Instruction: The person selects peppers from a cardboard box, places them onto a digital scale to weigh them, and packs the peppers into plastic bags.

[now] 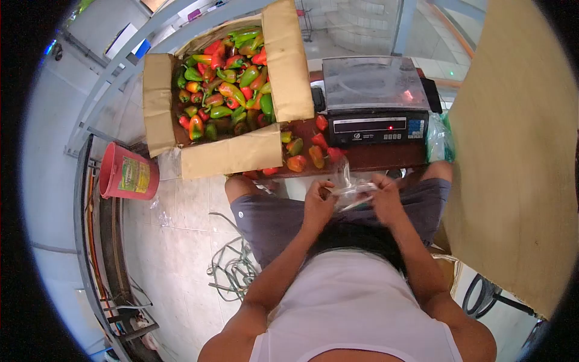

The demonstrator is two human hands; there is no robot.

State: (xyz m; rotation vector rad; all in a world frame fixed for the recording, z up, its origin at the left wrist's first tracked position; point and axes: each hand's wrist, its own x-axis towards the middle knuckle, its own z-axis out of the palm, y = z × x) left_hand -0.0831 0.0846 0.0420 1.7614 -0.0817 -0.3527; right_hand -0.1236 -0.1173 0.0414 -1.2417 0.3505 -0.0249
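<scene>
Between my hands, just above my lap, stretches a clear plastic bag. My left hand has its fingers closed on one side of it. My right hand, slightly blurred, grips the other side. Right beyond the bag, a few loose red and orange peppers lie on the dark red bench. An open cardboard box full of green, red and orange peppers stands at the far left of my hands. A black digital scale with a flat top sits straight ahead.
A red bucket with a yellow label stands at left. Green strapping lies tangled on the tiled floor. A large cardboard sheet rises close on the right. Green-tinted plastic bags hang beside the scale.
</scene>
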